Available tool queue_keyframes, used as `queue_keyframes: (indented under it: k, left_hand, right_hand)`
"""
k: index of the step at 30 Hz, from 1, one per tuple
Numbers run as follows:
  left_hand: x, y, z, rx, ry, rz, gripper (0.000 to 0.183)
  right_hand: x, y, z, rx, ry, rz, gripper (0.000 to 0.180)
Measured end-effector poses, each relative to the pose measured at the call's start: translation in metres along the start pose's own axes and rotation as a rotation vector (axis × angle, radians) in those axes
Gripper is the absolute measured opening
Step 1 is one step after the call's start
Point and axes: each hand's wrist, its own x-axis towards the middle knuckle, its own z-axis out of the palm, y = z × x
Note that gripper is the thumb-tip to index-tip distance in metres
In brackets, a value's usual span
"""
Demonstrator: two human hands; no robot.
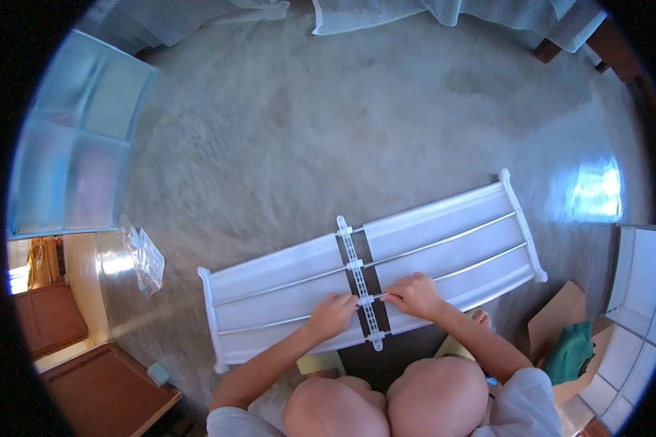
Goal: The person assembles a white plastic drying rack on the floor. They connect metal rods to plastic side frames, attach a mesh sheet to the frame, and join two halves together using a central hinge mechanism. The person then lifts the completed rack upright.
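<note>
A long white rack point(284, 276) lies tilted on the floor before my knees, its right side farther away. It has two white panels, thin metal rods point(443, 237) running along them and a white end bar point(519, 224) on each side. A slotted translucent plastic crosspiece point(352, 248) bridges the gap between the panels. My left hand point(333, 316) is closed around a lower rod just left of this crosspiece. On its right side, my right hand point(414, 295) pinches the metal rod that enters the same joint. My fingers hide the rod ends.
A clear plastic packet point(145, 262) lies on the grey floor point(284, 136) at left, near a translucent bluish cabinet point(87, 147). Cardboard point(555, 317) and a green cloth point(568, 352) lie at right. A brown wooden panel point(109, 388) is at lower left. Sheer curtains point(377, 16) hang at the far side.
</note>
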Motion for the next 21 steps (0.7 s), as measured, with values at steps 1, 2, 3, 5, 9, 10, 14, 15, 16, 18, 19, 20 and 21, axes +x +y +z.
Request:
queue_keyframes:
  k: [1,2,3,5,9,10,14,15,16,18,19,20,21]
  left_hand:
    - [0.006,0.004,-0.006,0.019,-0.009,0.005,0.012]
    - [0.013,0.008,-0.013,0.039,-0.017,0.009,0.012]
    - [0.018,0.01,-0.019,0.074,-0.021,0.016,0.012]
    - [0.016,0.007,-0.014,0.13,0.061,0.084,0.014]
    - [0.007,-0.002,0.007,0.169,0.13,0.108,0.022]
    - [0.005,-0.001,0.009,0.181,0.119,0.102,0.021]
    - [-0.003,-0.019,0.027,0.209,0.125,0.101,0.022]
    - [-0.005,-0.021,0.032,0.194,0.125,0.103,0.023]
    - [-0.006,-0.024,0.036,0.176,0.038,0.04,0.024]
    - [-0.011,-0.02,0.041,0.033,0.035,-0.097,0.025]
    - [-0.009,-0.015,0.04,-0.041,0.034,-0.157,0.025]
    - [-0.007,-0.012,0.036,0.025,0.112,-0.15,0.027]
    - [0.0,-0.006,0.023,0.092,0.192,-0.146,0.029]
  right_hand:
    - [-0.001,0.002,-0.003,0.001,0.007,0.006,0.02]
    - [-0.002,0.003,-0.005,0.002,0.015,0.011,0.019]
    - [-0.001,0.004,-0.008,0.002,0.034,0.004,0.019]
    - [0.0,0.005,-0.003,0.008,0.084,-0.04,0.019]
    - [0.004,0.009,0.006,-0.032,0.01,-0.023,0.021]
    - [0.002,0.009,0.005,-0.036,-0.07,-0.008,0.021]
    - [0.017,0.008,0.005,-0.088,-0.132,-0.077,0.026]
    - [0.019,0.002,0.008,-0.102,-0.096,-0.111,0.027]
    - [0.026,0.002,0.01,0.06,0.042,-0.091,0.017]
    - [0.038,0.007,0.012,0.044,0.188,0.076,0.014]
    - [0.041,0.014,0.015,0.03,0.264,0.163,0.012]
    - [0.044,0.028,0.021,-0.08,0.362,0.212,0.024]
    - [0.042,0.037,0.024,-0.173,0.292,0.253,0.025]
